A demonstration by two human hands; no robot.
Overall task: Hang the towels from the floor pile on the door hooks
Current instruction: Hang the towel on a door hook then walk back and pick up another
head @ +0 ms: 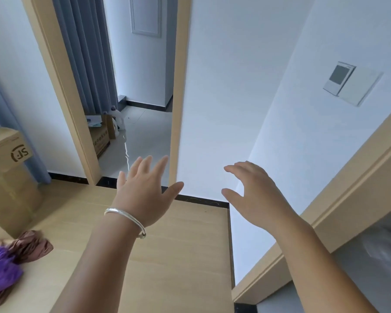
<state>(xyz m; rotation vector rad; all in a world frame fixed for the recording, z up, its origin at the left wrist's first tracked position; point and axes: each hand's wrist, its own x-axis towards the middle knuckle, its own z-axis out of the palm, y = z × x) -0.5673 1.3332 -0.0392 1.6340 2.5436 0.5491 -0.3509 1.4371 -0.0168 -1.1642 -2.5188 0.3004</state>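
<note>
**Q:** Fingers: what is their condition?

**A:** Fingers (145, 164) of the left hand (145, 195) are straight and fanned apart, thumb out to the side, palm facing away. They grasp nothing. A smooth silver bangle (125, 219) circles the left wrist. The right hand (255, 197) is raised beside it, the two well apart; its fingers are loosely bent, thumb lowered, also holding nothing. Both forearms are bare and extend forward and upward into view.

**Q:** Location of the towels?

**A:** A crumpled pile (11, 263) lies at the lower left on the wooden floor (178, 245), well apart from both hands. Two pieces show: a purple towel (0, 267), soft and bunched, and a brown towel (32, 245) with a slight sheen, gathered in folds. Edges are blurred. No hand touches them.

**Q:** Surroundings?

**A:** Just behind the pile stands a cardboard box (7, 177), flat-sided, printed "SF". The floor is pale wood-grain plank, bordered by a dark skirting strip (201, 201). Ahead, a light wooden door frame (178, 86) opens onto glossy white tile (142, 141). Grey pleated curtains (86, 53) hang inside, with a second carton (101, 136) and a white plastic jug (119, 120) below. White matt walls (235, 86) meet at a corner; a rectangular wall panel (352, 84) is mounted at right.
</note>
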